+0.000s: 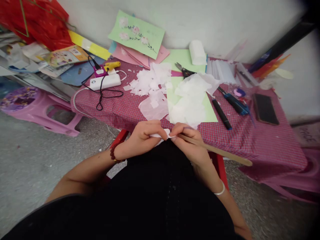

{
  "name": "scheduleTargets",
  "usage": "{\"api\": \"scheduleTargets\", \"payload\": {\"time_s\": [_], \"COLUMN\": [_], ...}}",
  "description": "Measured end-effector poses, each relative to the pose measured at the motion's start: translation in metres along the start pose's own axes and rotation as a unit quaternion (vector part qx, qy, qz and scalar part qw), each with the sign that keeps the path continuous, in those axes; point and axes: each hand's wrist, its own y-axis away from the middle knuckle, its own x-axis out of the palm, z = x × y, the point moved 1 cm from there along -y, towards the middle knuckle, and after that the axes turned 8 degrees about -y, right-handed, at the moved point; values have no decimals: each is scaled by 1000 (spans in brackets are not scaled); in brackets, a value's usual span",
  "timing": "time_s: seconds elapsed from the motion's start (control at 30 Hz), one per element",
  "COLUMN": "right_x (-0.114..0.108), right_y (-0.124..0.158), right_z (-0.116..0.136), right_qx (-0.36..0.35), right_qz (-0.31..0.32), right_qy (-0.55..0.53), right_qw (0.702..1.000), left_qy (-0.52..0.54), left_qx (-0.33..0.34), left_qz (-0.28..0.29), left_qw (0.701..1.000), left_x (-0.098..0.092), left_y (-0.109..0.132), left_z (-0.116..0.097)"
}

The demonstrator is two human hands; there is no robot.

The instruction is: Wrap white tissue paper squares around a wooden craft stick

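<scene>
Close to my body, at the table's front edge, my left hand (142, 138) is closed with fingertips and thumb on a small crumpled piece of white tissue paper (162, 135). My right hand (191, 141) pinches the same paper from the other side. A long, pale wooden stick (227, 154) runs through my right hand, and its rounded end sticks out to the lower right. Just beyond my hands, a heap of torn white tissue (190, 100) lies on light green paper (210, 111). Smaller white scraps (147, 81) are spread to its left.
A checked red cloth (265, 141) covers the table. Black scissors (185, 70), a dark marker (222, 115), a blue glue gun (235, 103) and a phone (265, 108) lie around the paper. A white power strip (105, 82) with cords sits left. A flower-decorated green card (137, 33) leans behind.
</scene>
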Motion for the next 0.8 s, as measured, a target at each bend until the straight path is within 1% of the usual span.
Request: {"api": "scheduleTargets", "payload": {"time_s": [0.07, 0.17, 0.23, 0.33, 0.4, 0.53, 0.7, 0.8], "right_x": [1, 0, -2, -5, -7, -6, -1, -3], "right_y": [0, 1, 1, 2, 2, 1, -1, -2], "right_z": [1, -2, -5, -6, -3, 6, 6, 5], "right_qx": [16, 33, 27, 6, 1, 25, 4, -3], "right_qz": [8, -9, -14, -6, -6, 10, 54, 59], "right_qy": [7, -24, -39, -25, -5, 34, 53, 45], "right_qw": [1000, 999, 999, 1000, 1000, 999, 997, 997], "left_qy": [14, 32, 40, 43, 37, 22, 14, 37], "left_qx": [-32, -99, -132, -155, -159, -153, -153, -155], "left_qz": [-10, -14, -6, 10, 15, 29, 102, 100], "left_qw": [999, 994, 990, 987, 986, 988, 983, 982], "left_x": [1, 0, -1, -2, -1, 3, 6, 3], "left_y": [-1, -3, -4, -4, -3, -2, -2, -3], "left_z": [-2, -6, -7, -6, -4, -4, -7, -7]}}
